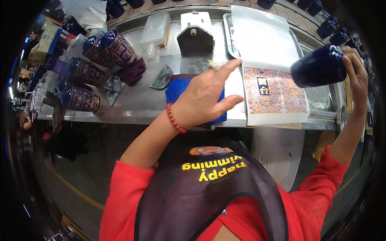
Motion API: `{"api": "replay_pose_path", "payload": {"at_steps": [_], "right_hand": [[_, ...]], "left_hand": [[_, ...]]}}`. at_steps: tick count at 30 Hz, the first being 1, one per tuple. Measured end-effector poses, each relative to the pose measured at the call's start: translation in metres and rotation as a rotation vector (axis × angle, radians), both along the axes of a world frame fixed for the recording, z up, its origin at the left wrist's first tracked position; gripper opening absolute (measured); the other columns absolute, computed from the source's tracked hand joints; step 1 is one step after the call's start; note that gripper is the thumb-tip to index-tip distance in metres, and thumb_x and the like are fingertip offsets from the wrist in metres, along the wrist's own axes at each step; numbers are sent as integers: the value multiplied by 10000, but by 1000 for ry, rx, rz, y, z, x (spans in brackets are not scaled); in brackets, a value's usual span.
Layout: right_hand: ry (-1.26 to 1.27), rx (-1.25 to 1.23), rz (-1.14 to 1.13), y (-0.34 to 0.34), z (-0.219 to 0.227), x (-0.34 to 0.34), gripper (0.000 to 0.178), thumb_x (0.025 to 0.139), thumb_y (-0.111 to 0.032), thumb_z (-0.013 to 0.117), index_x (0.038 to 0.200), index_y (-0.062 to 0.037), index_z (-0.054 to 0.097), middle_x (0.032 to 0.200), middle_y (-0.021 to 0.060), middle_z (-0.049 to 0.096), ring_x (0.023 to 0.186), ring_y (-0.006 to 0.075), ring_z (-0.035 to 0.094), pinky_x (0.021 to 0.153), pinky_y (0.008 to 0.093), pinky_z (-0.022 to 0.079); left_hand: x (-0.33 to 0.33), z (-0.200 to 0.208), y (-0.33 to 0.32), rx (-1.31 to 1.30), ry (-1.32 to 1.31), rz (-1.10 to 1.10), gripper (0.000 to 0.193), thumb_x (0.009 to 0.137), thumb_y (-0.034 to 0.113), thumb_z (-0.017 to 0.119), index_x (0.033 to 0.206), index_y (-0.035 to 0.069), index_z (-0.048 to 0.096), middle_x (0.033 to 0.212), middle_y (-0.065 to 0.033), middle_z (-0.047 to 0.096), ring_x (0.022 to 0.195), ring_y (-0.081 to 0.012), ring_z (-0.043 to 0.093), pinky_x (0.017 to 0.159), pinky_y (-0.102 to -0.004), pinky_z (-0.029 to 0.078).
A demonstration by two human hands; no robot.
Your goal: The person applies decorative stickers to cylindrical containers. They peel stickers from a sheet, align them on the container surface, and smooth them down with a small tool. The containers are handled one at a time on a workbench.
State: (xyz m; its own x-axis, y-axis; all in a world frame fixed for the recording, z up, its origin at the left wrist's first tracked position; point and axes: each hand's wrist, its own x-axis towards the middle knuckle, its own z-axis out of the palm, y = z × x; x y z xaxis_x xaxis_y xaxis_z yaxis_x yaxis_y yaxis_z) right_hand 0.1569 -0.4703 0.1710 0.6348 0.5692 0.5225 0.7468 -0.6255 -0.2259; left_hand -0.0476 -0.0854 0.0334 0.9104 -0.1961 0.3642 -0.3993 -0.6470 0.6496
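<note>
My right hand (355, 74), raised at the right, grips a glossy dark blue jar (319, 67) by its end. The jar lies tilted on its side in the air, over the right edge of a printed decal sheet (275, 90). That sheet carries a dense floral pattern with a blue and gold label panel. Fingers apart, my left hand (205, 94) hovers over a folded blue cloth (173, 89) and holds nothing. Its index fingertip reaches the left edge of the white backing paper (261, 38); contact cannot be made out. Something whitish is wrapped around one left finger.
Several patterned dark blue jars (120, 50) stand at the left beside a purple cloth (132, 72). Glassy angular pieces (162, 77) lie on the metal bench. A clear plastic bottle (155, 30) and a metal stand (196, 36) are behind. More dark jars (327, 27) line the back right.
</note>
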Motion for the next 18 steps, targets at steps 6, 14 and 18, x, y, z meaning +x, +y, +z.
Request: {"api": "replay_pose_path", "payload": {"at_steps": [6, 14, 18], "right_hand": [[558, 223, 622, 161, -27, 13, 323, 1059, -278, 566, 1172, -2, 689, 1200, 125, 668, 1136, 184, 628, 986, 281, 475], [977, 441, 469, 299, -148, -36, 392, 1058, -389, 574, 1255, -55, 630, 1054, 24, 661, 953, 77, 601, 826, 223, 503], [1005, 498, 308, 298, -170, -56, 414, 1082, -422, 503, 1281, -77, 620, 1093, 78, 672, 1011, 129, 629, 904, 268, 521]], "left_hand": [[32, 11, 7, -250, -133, -98, 1077, 802, 552, 802, 1533, -29, 265, 1387, -331, 497, 1247, -457, 555, 1103, -458, 419], [-6, -29, 51, -1046, 248, 149, 866, 923, 368, 760, 1507, -60, 285, 1371, -186, 521, 1228, -226, 560, 1038, -343, 472], [-4, -36, 49, -1195, 321, 199, 809, 952, 348, 732, 1497, -52, 287, 1301, -171, 559, 1131, -195, 613, 947, -319, 536]]}}
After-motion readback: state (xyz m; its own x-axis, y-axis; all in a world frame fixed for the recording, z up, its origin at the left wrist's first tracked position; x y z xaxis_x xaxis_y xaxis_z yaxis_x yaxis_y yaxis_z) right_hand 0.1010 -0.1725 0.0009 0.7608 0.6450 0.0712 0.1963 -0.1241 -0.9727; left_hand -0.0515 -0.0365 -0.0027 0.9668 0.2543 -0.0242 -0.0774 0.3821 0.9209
